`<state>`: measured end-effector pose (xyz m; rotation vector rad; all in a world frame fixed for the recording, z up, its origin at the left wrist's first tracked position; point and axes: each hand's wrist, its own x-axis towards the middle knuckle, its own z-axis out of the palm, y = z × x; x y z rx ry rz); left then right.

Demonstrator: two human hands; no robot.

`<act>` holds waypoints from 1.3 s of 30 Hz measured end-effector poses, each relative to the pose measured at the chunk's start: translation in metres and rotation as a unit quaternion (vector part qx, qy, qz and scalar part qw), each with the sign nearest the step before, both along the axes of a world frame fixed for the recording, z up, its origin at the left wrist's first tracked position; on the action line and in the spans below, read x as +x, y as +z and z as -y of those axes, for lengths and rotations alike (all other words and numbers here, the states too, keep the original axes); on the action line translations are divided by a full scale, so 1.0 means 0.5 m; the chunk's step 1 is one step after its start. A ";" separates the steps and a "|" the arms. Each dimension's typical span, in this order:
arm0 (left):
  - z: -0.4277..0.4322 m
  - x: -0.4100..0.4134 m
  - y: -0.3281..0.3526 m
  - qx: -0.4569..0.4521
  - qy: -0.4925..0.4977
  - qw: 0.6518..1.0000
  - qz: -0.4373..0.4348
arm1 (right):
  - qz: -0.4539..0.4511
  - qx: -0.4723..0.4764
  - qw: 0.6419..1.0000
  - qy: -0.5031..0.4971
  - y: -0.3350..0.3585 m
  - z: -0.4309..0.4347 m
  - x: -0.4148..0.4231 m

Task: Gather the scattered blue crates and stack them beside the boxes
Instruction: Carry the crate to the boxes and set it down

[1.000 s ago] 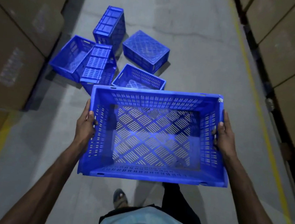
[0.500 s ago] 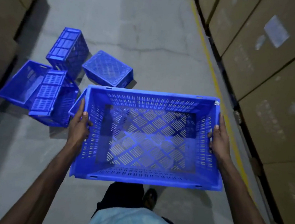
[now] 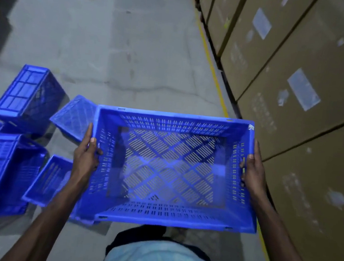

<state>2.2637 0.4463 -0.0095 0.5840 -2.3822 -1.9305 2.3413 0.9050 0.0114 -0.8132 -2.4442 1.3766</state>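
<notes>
Beside the cardboard boxes (image 3: pixel 300 85), left hand (image 3: pixel 85 159) and right hand (image 3: pixel 253 174) clamp opposite short walls of a blue crate (image 3: pixel 170 171), keeping it level for stacking.

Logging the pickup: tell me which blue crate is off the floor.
The open-topped crate held at both short ends by the left hand and right hand; the others lie on the floor.

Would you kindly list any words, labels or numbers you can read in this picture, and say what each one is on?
No text is legible.
Pale stickers on the cardboard boxes, such as one label: too blurred to read.
Faint printed blocks on the box faces: too blurred to read.
Small white tag on the far right corner of the held crate: too small to read.
The other crates on the floor: no writing visible.
</notes>
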 end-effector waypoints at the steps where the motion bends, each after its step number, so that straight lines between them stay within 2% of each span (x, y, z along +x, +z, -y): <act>1: -0.014 -0.056 0.007 0.006 0.000 1.000 -0.003 | -0.005 -0.003 1.000 0.004 0.013 -0.013 -0.061; 6: -0.083 -0.338 0.048 0.004 0.008 1.000 -0.005 | -0.015 -0.010 1.000 0.005 0.033 -0.075 -0.356; 14: -0.186 -0.792 0.024 -0.007 0.050 0.999 -0.012 | -0.021 0.014 0.999 0.031 -0.021 -0.192 -0.877; 18: -0.243 -1.023 0.040 -0.035 0.091 0.995 -0.006 | -0.001 0.041 0.996 0.075 -0.029 -0.258 -1.168; 23: -0.277 -1.283 0.077 -0.064 0.127 0.989 -0.027 | -0.018 0.029 0.991 0.131 0.029 -0.287 -1.512; 31: -0.210 -1.666 0.084 -0.041 0.187 0.981 -0.035 | -0.041 0.037 0.982 0.182 0.049 -0.203 -2.016; 39: 0.005 -2.080 0.050 -0.012 0.244 0.969 -0.038 | -0.049 0.036 0.971 0.232 0.044 0.036 -2.528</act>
